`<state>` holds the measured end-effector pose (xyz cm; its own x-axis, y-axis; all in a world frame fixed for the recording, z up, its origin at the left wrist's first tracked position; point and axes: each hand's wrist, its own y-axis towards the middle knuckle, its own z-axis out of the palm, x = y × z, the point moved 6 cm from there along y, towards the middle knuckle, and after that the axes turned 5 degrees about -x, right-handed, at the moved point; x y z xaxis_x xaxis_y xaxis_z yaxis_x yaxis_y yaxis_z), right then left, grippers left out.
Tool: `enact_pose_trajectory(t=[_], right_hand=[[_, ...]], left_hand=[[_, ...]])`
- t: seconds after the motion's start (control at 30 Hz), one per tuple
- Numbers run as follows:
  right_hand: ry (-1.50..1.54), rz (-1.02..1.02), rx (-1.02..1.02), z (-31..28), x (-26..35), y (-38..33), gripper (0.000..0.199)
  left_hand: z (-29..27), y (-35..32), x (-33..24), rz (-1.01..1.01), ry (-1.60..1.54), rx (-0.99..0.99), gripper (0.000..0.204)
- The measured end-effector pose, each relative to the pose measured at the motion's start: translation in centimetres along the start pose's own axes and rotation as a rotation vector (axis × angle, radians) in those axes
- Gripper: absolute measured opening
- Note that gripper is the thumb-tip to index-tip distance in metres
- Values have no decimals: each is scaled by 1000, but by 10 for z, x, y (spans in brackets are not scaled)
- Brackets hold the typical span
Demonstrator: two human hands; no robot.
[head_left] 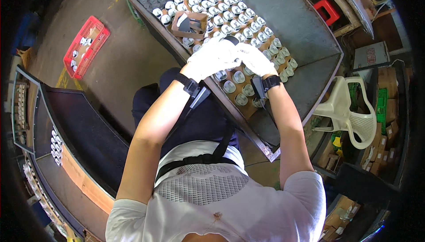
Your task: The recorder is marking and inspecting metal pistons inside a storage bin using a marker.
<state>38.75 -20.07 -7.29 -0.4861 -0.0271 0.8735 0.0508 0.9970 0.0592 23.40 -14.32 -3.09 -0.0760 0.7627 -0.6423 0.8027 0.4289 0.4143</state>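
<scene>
Both my hands wear white gloves and meet over the metal-rimmed table. My left hand (211,59) is closed around a piston with a dark side (231,40), mostly hidden by the glove. Fingers of my right hand (256,60) close in on the same piston from the other side. Many silver pistons (239,77) stand in rows on brown cardboard beneath and beyond my hands. An open cardboard box (188,33) stands among them, left of my hands, with dark and pale pieces inside.
A red crate (105,33) holding some pistons lies on the floor at left. The table's raised metal edge (248,140) runs close before me. A pale plastic chair (343,109) stands at right. A dark bench (84,113) with more white-silver parts is at lower left.
</scene>
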Motion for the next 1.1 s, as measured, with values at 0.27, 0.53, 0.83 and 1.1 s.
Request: enact_pose_trajectory(t=[0.27, 0.53, 0.83, 1.1], right_hand=[[-24, 60, -139, 10, 14, -1, 45], [211, 54, -207, 4, 7, -1, 31], [142, 40, -175, -8, 22, -10, 28], [72, 134, -217, -13, 38, -7, 34]], left_hand=[[19, -17, 59, -562, -1072, -116, 51], [17, -8, 39, -509, -1108, -102, 78], [1, 1, 25, -304, -436, -85, 87], [8, -6, 21, -378, -743, 60, 78]])
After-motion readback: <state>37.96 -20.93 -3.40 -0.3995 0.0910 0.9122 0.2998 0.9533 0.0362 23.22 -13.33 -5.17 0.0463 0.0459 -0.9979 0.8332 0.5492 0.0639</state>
